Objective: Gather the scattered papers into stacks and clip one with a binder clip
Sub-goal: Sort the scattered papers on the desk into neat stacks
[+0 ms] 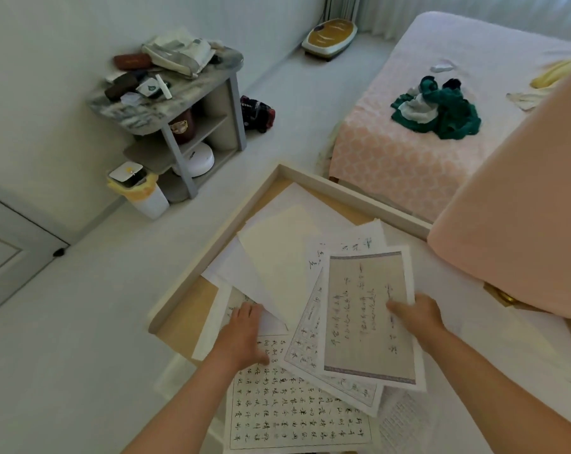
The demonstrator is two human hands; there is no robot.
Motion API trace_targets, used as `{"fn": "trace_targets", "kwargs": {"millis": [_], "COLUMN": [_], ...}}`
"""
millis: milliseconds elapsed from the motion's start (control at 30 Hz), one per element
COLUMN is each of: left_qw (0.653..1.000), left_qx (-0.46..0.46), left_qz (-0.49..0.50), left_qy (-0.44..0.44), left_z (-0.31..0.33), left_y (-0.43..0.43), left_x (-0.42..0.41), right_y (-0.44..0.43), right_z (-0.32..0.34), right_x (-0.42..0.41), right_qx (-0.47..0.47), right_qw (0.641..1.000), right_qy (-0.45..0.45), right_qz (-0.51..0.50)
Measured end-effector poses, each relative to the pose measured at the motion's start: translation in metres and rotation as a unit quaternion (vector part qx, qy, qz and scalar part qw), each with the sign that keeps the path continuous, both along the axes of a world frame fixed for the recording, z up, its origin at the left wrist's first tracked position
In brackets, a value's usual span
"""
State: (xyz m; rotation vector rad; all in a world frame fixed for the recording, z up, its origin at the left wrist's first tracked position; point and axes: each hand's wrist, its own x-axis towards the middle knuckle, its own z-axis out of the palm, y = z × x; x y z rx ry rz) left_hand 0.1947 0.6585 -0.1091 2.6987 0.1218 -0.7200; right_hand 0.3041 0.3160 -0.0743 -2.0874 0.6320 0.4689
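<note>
**Both hands on the loose papers in the tray**

The scattered papers lie fanned and overlapping in a shallow wooden tray with a pale raised rim, directly below the camera. A blank cream sheet sits slantwise near the middle, over white sheets. A beige bordered sheet with handwriting lies on top to the right, and a gridded calligraphy sheet is nearest the person.

The left hand rests palm down on the papers, fingers straight, its fingertips at the edge of a white sheet; it holds nothing. The right hand is at the bordered sheet's right edge with the thumb laid on top. Whether its fingers curl under the sheet I cannot tell.

A large pink cloth-covered shape crowds the right side and hides the tray's far right corner. Beyond the tray stands a bed with a pink patterned cover and crumpled green clothing on it. Against the left wall stands a cluttered grey shelf stand, with a small white bin with a yellow liner just beside it.
</note>
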Motion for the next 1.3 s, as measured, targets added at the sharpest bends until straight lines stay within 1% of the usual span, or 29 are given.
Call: {"fn": "trace_targets", "kwargs": {"millis": [67, 200, 267, 333, 400, 467, 500, 533, 600, 633, 733, 767, 833, 967, 1000, 1033, 1067, 1133, 1233, 1300], "left_qw": [0.999, 0.995, 0.991, 0.98, 0.953, 0.898, 0.876, 0.872, 0.9, 0.902, 0.875, 0.875, 0.888, 0.932, 0.934, 0.931, 0.917, 0.887, 0.87, 0.865], "left_qx": [-0.021, -0.042, -0.049, -0.068, -0.133, -0.248, -0.284, -0.293, -0.263, -0.265, -0.317, -0.32, -0.315, -0.263, -0.267, -0.283, -0.317, -0.369, -0.379, -0.386], "left_qz": [0.036, 0.089, 0.122, 0.179, 0.264, 0.36, 0.389, 0.392, 0.349, 0.34, 0.362, 0.358, 0.327, 0.224, 0.203, 0.191, 0.202, 0.255, 0.312, 0.315], "left_qy": [0.026, 0.019, -0.009, -0.046, -0.068, -0.04, -0.026, -0.012, 0.001, 0.009, 0.052, 0.057, 0.073, 0.11, 0.121, 0.129, 0.132, 0.106, 0.057, 0.062], "left_z": [0.005, 0.013, 0.019, 0.026, 0.032, 0.033, 0.031, 0.029, 0.019, 0.014, 0.008, 0.007, 0.008, 0.012, 0.013, 0.015, 0.018, 0.021, 0.017, 0.013], "left_y": [-0.002, 0.013, 0.026, 0.038, 0.048, 0.054, 0.055, 0.053, 0.048, 0.044, 0.029, 0.026, 0.022, 0.026, 0.027, 0.029, 0.03, 0.03, 0.026, 0.02], "left_x": [0.001, 0.005, 0.007, 0.006, 0.001, -0.005, -0.01, -0.016, -0.028, -0.033, -0.044, -0.044, -0.042, -0.025, -0.02, -0.013, -0.007, 0.005, 0.021, 0.025], "right_y": [-0.017, -0.034, -0.035, -0.035, -0.03, -0.022, -0.016, -0.01, 0.003, 0.009, 0.029, 0.035, 0.046, 0.057, 0.059, 0.06, 0.061, 0.064, 0.07, 0.073], "right_z": [0.0, -0.001, 0.001, 0.0, 0.0, 0.0, 0.0, 0.0, -0.001, -0.004, -0.01, -0.012, -0.012, -0.007, -0.004, -0.001, 0.001, 0.007, 0.015, 0.016], "right_x": [-0.021, -0.056, -0.068, -0.076, -0.084, -0.09, -0.092, -0.095, -0.097, -0.098, -0.1, -0.1, -0.1, -0.099, -0.099, -0.099, -0.099, -0.101, -0.101, -0.102], "right_qx": [0.023, 0.066, 0.075, 0.084, 0.086, 0.091, 0.095, 0.096, 0.095, 0.091, 0.049, 0.032, 0.008, -0.053, -0.054, -0.047, -0.034, -0.012, 0.014, 0.028], "right_qw": [0.999, 0.99, 0.986, 0.983, 0.982, 0.981, 0.981, 0.981, 0.982, 0.983, 0.987, 0.988, 0.988, 0.984, 0.985, 0.988, 0.991, 0.997, 0.999, 0.999], "right_qy": [0.011, 0.007, 0.013, 0.024, 0.027, 0.03, 0.031, 0.032, 0.034, 0.034, 0.023, 0.017, 0.009, -0.021, -0.026, -0.028, -0.028, -0.021, -0.001, 0.007], "right_qz": [-0.038, -0.121, -0.149, -0.16, -0.164, -0.166, -0.164, -0.163, -0.159, -0.155, -0.152, -0.15, -0.152, -0.169, -0.161, -0.146, -0.124, -0.076, -0.037, -0.035]}}
